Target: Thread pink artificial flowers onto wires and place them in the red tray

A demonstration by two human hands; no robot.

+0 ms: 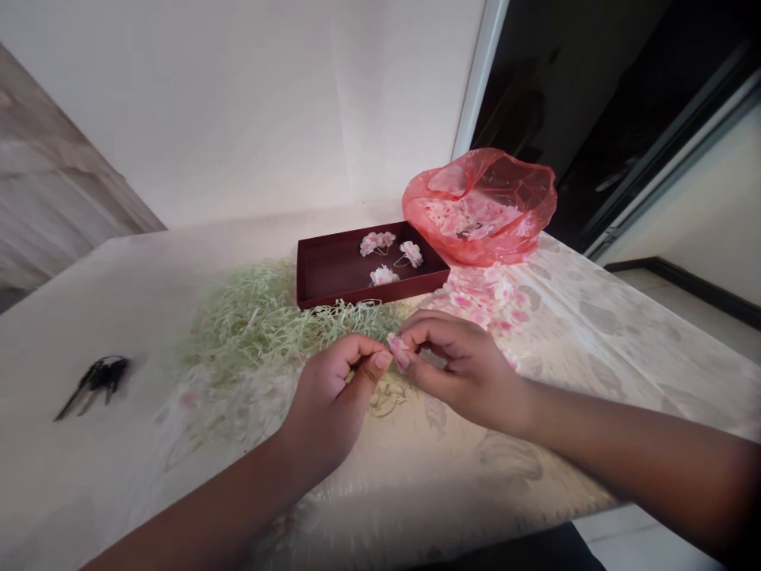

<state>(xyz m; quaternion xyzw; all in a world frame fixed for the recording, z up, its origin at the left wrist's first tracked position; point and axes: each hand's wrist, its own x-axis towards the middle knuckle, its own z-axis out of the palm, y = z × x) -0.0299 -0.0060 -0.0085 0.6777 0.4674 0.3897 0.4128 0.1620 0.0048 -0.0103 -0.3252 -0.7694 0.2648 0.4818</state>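
Between the thumb and fingertips of my right hand [457, 361] is a small pink-and-white artificial flower [398, 350]. My left hand [338, 388] meets it from the other side in a closed pinch; whatever lies between that thumb and finger is too small to make out. Just beyond both hands spreads a heap of pale green artificial stems [267, 313]. Loose pink-and-white petals [484, 297] are piled past my right hand. A dark red box [338, 270] behind the stems holds several flower clusters, some with thin looped stems.
A red translucent plastic bag [425, 214] stands open at the back right with more petals inside. Black keys [98, 381] lie at the left on the patterned tablecloth [552, 468]. A white wall [250, 111] rises behind the table, and a dark doorway [571, 95] opens at the right.
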